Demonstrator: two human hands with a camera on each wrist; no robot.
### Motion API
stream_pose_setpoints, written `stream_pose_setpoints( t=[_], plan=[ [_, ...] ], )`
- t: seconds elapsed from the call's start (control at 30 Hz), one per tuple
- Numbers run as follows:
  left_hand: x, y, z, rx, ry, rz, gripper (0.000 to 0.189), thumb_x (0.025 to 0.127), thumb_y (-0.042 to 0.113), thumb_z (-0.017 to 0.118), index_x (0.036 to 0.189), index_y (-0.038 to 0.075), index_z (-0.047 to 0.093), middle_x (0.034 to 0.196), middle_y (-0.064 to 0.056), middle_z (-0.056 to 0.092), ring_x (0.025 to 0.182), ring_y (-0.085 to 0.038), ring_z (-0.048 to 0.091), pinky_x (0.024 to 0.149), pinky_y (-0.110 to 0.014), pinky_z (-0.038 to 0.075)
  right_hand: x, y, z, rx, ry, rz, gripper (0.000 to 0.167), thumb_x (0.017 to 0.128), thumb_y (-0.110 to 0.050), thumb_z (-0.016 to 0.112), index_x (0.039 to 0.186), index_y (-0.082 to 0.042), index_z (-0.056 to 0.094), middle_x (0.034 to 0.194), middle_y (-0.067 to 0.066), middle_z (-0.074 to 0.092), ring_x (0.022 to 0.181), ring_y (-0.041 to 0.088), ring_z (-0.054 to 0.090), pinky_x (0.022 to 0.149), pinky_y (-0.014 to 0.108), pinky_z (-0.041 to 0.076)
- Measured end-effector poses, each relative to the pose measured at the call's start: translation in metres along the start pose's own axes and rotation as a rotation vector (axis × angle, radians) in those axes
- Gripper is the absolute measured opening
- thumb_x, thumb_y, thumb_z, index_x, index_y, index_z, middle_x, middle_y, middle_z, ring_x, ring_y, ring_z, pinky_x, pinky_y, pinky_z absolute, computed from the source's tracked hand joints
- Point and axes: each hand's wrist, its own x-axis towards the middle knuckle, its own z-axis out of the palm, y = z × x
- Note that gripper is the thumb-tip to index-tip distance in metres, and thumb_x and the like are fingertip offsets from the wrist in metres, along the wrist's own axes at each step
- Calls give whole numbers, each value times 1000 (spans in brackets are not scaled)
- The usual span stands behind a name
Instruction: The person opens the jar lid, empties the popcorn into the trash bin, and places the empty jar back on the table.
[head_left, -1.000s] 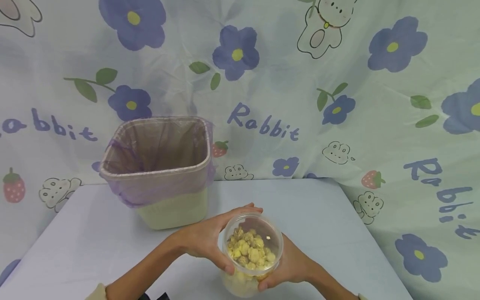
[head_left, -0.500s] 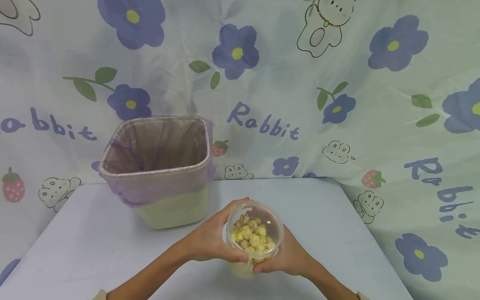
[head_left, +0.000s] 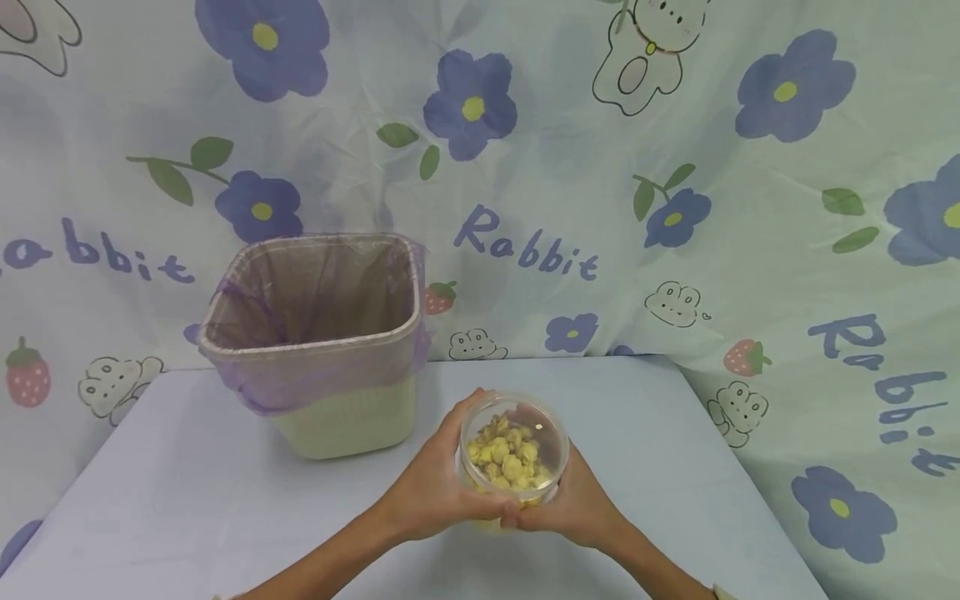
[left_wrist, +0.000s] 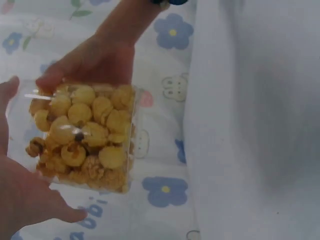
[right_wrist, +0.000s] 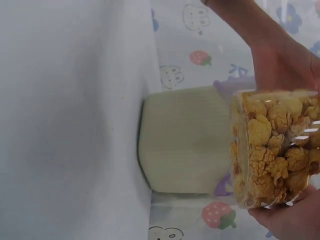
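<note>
A clear plastic jar [head_left: 512,454] of yellow-brown popcorn is held between both hands over the near middle of the table. My left hand [head_left: 431,487] grips its left side, with the thumb across the near side just under the rim. From the right, my right hand [head_left: 581,504] curls round the other side, and the two thumbs meet in front. Through the see-through wall of the jar [left_wrist: 82,135] the popcorn fills most of its height in the left wrist view. In the right wrist view the base of the jar [right_wrist: 241,150] is raised off the table.
A pale green trash bin [head_left: 352,425], lined with a thin purple bag [head_left: 330,375], stands at the back left of the white-covered table [head_left: 637,467]. Behind and beside the table hangs a curtain [head_left: 555,167] printed with flowers and rabbits.
Both hands have lifted the jar upward and slightly away from the person. The thumbs have come together at its near side. The bin has stayed put.
</note>
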Motion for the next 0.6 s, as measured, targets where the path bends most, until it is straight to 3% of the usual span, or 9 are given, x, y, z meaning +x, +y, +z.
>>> stream_pose_setpoints(
  t=[0.17,0.37,0.47,0.6],
  plan=[
    [4,2,-19,-39,-175,49,101,74,32,89,155,24,30,159,1,30,148,-28,18,110,-69,19,-1,-1,-5,120,-130,-32,101,73,-21,91,153,-9,30,145,16,45,130,33,46,107,36,41],
    [13,0,-28,-235,-425,51,102,74,38,88,156,23,29,155,-1,37,138,-27,37,110,-49,34,-3,2,-6,238,-289,-32,101,78,-30,88,154,-7,25,146,21,41,131,35,44,108,42,41],
    [14,-4,-26,-331,-474,36,104,75,37,87,157,17,26,153,-6,39,135,-29,41,108,-43,38,-6,4,-8,215,-303,-44,99,78,-34,88,152,-5,28,144,22,43,129,34,47,107,42,42],
    [12,-6,-24,-353,-453,19,103,74,30,88,156,14,27,146,-10,45,130,-31,46,105,-41,43,-7,7,-8,186,-299,-40,98,77,-37,88,151,-7,31,142,21,45,127,33,49,106,42,43]
  ],
)
